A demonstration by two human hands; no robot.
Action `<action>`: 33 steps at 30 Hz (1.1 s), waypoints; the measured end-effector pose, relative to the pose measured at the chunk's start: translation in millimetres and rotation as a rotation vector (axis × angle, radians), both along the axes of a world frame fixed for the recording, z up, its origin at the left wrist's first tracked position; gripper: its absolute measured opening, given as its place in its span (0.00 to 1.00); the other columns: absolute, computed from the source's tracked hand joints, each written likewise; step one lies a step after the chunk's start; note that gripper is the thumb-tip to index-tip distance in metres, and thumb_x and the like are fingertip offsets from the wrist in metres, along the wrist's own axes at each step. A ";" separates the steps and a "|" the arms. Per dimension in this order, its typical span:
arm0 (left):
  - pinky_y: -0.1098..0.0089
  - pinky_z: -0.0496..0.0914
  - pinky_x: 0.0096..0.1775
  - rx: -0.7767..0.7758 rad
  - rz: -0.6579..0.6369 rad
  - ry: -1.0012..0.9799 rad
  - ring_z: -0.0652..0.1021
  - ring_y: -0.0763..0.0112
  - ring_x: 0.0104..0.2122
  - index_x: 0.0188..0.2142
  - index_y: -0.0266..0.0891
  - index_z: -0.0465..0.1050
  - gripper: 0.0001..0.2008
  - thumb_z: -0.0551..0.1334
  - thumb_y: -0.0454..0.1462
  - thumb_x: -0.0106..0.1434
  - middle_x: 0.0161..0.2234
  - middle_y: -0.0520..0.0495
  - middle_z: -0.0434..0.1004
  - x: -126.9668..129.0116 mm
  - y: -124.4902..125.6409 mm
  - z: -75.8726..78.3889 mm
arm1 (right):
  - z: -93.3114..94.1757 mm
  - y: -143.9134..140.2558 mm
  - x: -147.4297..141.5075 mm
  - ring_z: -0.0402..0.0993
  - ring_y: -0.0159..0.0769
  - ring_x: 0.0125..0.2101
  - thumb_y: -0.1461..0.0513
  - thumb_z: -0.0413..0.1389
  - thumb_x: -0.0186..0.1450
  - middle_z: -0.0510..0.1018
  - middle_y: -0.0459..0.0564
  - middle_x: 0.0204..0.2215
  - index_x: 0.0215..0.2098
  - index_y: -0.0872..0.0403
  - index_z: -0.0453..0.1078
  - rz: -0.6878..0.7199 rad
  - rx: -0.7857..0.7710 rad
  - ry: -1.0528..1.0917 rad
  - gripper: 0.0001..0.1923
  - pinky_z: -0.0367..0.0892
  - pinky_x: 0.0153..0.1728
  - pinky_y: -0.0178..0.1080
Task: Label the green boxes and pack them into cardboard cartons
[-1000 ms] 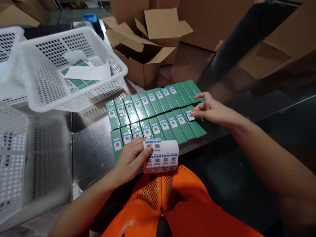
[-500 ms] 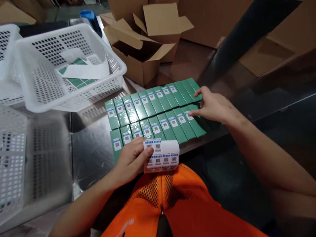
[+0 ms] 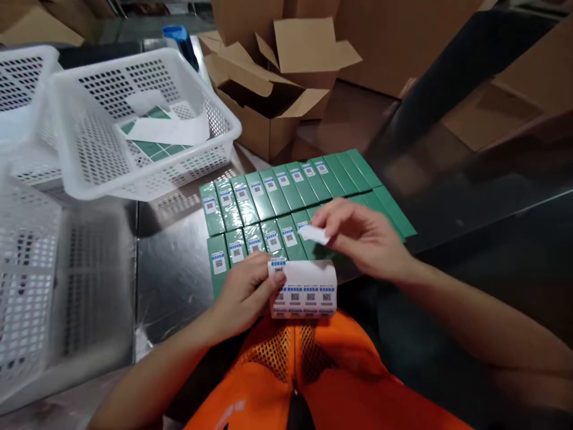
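Head view. Left hand [image 3: 244,292]: low at the table's [image 3: 174,269] near edge, fingers curled, thumb pinning a label sheet [image 3: 304,289]. Right hand [image 3: 362,236]: over the front row of green boxes [image 3: 286,197], thumb and forefinger pinched on a small white label [image 3: 314,235], seemingly one just peeled, blurred. White basket [image 3: 134,119] sits far left.

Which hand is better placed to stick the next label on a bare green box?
Probably the right hand: it pinches a peeled label above the green boxes, while the left hand grips the label roll.
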State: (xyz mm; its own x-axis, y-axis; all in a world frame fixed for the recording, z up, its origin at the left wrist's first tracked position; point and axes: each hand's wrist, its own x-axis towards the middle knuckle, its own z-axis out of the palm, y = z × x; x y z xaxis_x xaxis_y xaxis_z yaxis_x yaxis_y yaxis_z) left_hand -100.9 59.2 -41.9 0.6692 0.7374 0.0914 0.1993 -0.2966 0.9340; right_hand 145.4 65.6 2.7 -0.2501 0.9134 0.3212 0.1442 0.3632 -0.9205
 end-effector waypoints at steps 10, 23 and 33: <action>0.65 0.65 0.39 0.010 -0.020 0.027 0.73 0.65 0.37 0.30 0.38 0.74 0.19 0.52 0.41 0.73 0.32 0.46 0.73 0.0 -0.5 -1.9 | 4.4 144.9 103.2 0.65 0.28 0.22 0.76 0.57 0.61 0.70 0.38 0.21 0.44 0.50 0.57 -0.311 -0.555 -0.333 0.21 0.62 0.22 0.28; 0.65 0.65 0.39 0.022 -0.026 0.034 0.73 0.64 0.37 0.30 0.38 0.73 0.18 0.52 0.41 0.73 0.32 0.46 0.73 0.8 -0.5 0.2 | -15.0 158.2 106.6 0.69 0.30 0.21 0.71 0.66 0.53 0.72 0.38 0.23 0.51 0.51 0.53 -0.319 -0.588 -0.453 0.35 0.67 0.23 0.34; 0.67 0.63 0.36 0.052 0.006 0.028 0.71 0.67 0.33 0.27 0.38 0.70 0.21 0.51 0.44 0.74 0.28 0.48 0.69 1.2 -2.0 -3.2 | 4.8 123.3 79.9 0.71 0.39 0.34 0.55 0.72 0.49 0.70 0.45 0.29 0.45 0.56 0.65 -0.600 -0.282 -0.803 0.31 0.64 0.35 0.39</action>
State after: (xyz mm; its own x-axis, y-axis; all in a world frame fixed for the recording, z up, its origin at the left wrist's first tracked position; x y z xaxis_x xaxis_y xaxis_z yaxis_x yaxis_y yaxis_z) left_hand -99.6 57.2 -45.1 0.6679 0.7359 0.1110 0.2270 -0.3435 0.9113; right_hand 225.3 188.9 7.5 0.2239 0.9745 0.0166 0.8378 -0.1837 -0.5141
